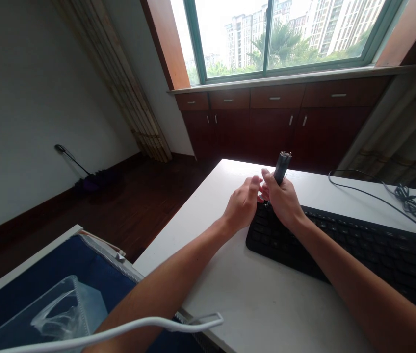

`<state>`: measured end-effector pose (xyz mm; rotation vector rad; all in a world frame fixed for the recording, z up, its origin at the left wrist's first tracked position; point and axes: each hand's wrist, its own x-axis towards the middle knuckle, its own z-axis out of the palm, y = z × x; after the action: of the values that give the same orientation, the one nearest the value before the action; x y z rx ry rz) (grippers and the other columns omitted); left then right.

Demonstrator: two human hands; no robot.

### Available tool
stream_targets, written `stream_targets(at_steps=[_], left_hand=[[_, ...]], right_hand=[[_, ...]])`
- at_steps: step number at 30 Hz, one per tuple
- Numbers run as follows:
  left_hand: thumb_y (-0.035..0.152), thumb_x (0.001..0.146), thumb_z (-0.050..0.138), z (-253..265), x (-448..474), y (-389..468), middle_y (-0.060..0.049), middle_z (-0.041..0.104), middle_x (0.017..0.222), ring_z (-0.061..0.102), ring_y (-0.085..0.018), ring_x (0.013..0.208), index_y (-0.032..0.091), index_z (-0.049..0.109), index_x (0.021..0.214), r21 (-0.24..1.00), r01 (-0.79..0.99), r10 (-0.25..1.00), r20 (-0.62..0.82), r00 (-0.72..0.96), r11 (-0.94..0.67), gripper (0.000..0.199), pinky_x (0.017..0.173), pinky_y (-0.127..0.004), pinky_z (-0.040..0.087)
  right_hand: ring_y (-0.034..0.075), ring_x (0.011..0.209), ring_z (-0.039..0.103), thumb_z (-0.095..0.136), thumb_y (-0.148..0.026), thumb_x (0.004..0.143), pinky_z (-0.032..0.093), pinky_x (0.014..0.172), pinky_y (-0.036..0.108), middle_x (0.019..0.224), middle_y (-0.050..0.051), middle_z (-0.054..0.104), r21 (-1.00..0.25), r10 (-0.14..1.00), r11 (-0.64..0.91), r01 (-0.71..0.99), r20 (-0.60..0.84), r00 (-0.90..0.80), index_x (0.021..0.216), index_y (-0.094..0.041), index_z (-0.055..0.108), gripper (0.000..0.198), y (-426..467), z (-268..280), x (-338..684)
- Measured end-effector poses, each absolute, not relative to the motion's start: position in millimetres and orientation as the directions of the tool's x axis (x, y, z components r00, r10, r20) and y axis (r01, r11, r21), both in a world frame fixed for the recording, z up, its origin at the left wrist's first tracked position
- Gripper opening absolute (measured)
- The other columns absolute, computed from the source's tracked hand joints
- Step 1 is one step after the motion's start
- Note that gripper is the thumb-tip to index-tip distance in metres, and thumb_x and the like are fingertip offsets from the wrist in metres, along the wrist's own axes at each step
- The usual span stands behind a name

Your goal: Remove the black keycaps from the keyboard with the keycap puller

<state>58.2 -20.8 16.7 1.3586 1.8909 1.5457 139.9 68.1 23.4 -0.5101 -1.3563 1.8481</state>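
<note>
My right hand (pixel 285 201) is closed around a dark cylinder-shaped tool (pixel 282 166), held tilted upward above the keyboard's left end. Metal prongs stick out of its silvery top; its exact kind is unclear. Close against it on the left, my left hand (pixel 243 203) has its fingers bent inward, and the fingertips meet near the right hand's fingers. Small shiny bits show between the two hands, too small to name. Beneath both hands lies a black keyboard (pixel 289 245), partly covered by my right forearm.
The white table (pixel 230 284) carries a bundled black cable (pixel 410 201) at the right. A blue fabric surface with a clear plastic bag (pixel 61 318) lies at lower left, and a white curved rod (pixel 145 322) crosses in front. A dark umbrella (pixel 95 180) rests on the floor. Cabinets stand under the window.
</note>
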Motion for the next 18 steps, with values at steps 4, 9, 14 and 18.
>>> stream_targets(at_steps=[4,9,14,18], left_hand=[[0.066,0.104,0.018,18.6,58.2,-22.9,-0.007,0.073,0.104,0.07,-0.022,0.091,0.021,0.065,0.112,0.863,0.503,0.831,0.315,-0.459,-0.05,0.065,0.086,-0.037,0.057],[0.065,0.105,0.018,23.4,56.6,-26.3,-0.006,0.073,0.103,0.072,-0.019,0.08,0.022,0.059,0.124,0.85,0.527,0.848,0.29,-0.443,-0.015,0.063,0.081,-0.035,0.058],[0.066,0.104,0.018,24.9,56.2,-26.5,-0.006,0.073,0.1,0.073,-0.019,0.077,0.022,0.058,0.125,0.845,0.535,0.849,0.29,-0.442,-0.01,0.063,0.077,-0.033,0.059],[0.067,0.104,0.019,23.1,55.1,-25.0,-0.006,0.072,0.098,0.073,-0.019,0.076,0.021,0.058,0.125,0.863,0.505,0.842,0.288,-0.456,-0.023,0.064,0.073,-0.032,0.06]], right_hand=[[0.011,0.053,0.047,0.08,-0.057,0.076,0.043,0.049,0.025,0.06,-0.004,0.048,-0.919,0.749,-0.19,-0.345,0.091,-0.656,0.074,-0.021,0.051,0.046,68.4,24.5,140.3],[0.009,0.048,0.036,0.081,-0.054,0.078,0.038,0.046,0.023,0.055,-0.007,0.04,-0.913,0.763,-0.224,-0.34,0.053,-0.644,0.069,-0.021,0.048,0.047,74.7,22.8,140.4],[0.009,0.049,0.036,0.079,-0.054,0.079,0.039,0.047,0.024,0.057,-0.007,0.039,-0.92,0.751,-0.216,-0.327,0.058,-0.658,0.07,-0.021,0.05,0.045,73.7,22.1,140.7],[0.009,0.05,0.035,0.078,-0.053,0.081,0.037,0.047,0.024,0.057,-0.007,0.038,-0.92,0.746,-0.18,-0.348,0.103,-0.658,0.07,-0.021,0.05,0.044,73.0,20.3,141.2]])
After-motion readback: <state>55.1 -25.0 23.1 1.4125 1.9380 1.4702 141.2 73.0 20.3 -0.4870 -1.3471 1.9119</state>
